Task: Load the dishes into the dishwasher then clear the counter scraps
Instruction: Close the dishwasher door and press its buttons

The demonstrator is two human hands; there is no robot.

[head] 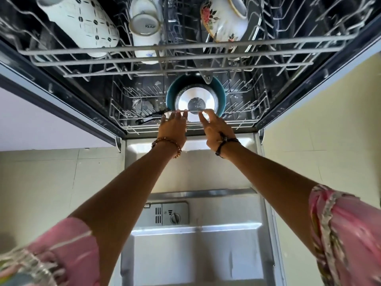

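The dishwasher stands open, with its lower rack (251, 104) straight ahead. In that rack a teal pot (171, 96) stands on its side with a shiny steel dish (195, 98) inside it. In front of the pot is a thin clear plate (193, 110), seen edge-on. My left hand (174, 127) pinches its left rim and my right hand (214, 129) pinches its right rim. The lower part of the plate is hidden behind my hands.
The upper rack (185, 50) is pulled out overhead and holds a white patterned mug (82, 23), a white cup (144, 25) and a floral cup (224, 19). A black utensil (150, 118) lies in the lower rack. The open door (195, 254) with its detergent dispenser (167, 213) lies below my arms.
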